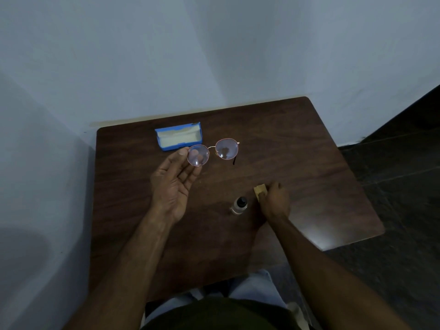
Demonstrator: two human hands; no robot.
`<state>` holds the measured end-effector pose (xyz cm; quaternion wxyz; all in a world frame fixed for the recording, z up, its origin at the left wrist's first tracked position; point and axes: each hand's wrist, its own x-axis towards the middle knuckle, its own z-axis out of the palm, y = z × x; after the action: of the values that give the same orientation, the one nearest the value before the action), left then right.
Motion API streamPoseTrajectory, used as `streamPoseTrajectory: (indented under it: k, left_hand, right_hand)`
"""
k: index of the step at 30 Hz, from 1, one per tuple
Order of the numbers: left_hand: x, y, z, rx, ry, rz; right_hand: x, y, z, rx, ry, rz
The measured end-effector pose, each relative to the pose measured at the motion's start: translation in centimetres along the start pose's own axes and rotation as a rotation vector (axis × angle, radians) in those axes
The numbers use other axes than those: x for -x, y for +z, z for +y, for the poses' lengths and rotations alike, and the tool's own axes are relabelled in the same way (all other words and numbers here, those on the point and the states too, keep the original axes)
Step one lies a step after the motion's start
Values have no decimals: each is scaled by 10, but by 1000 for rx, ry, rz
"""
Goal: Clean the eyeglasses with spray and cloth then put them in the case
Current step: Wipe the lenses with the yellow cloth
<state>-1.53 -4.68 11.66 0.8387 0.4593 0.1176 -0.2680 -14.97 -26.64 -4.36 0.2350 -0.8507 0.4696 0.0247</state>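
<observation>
Above the dark brown wooden desk [309,163], the left hand [175,184] pinches the round, thin metal-rimmed eyeglasses [226,150] at one lens edge, clear of the surface. The right hand [275,201] curls onto the small tan cloth [259,188], beside the clear spray bottle with black cap [239,206]. The open blue case [177,139] lies just beyond. Assessment: frame light and easily bent; grip rim or bridge, not lens faces.

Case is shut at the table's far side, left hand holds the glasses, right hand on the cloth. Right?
No: the head view shows the case open, pale lining visible. The rest is right: left hand holds the glasses, right hand on the cloth.
</observation>
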Motion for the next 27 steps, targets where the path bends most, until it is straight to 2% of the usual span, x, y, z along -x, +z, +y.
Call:
streamPoseTrajectory:
  k: [4, 7, 14, 20, 23, 27]
  left_hand:
    - [1, -2, 2, 7, 6, -5]
    - [2, -4, 4, 26, 3, -5]
    - [1, -3, 6, 38, -9, -12]
    - [0, 1, 7, 51, -8, -16]
    - [2, 2, 9, 51, 3, -17]
    - [6, 5, 13, 50, 19, -9]
  right_hand:
    - [-5, 6, 2, -26, 69, -22]
    - [-9, 5, 4, -134, 142, -50]
    - [6, -23, -13, -955, 248, -89]
    - [48, -84, -63, -1373, 105, -249]
    - [69, -111, -89, -1462, 24, -296]
    - [88, -138, -122, -1478, -59, -274]
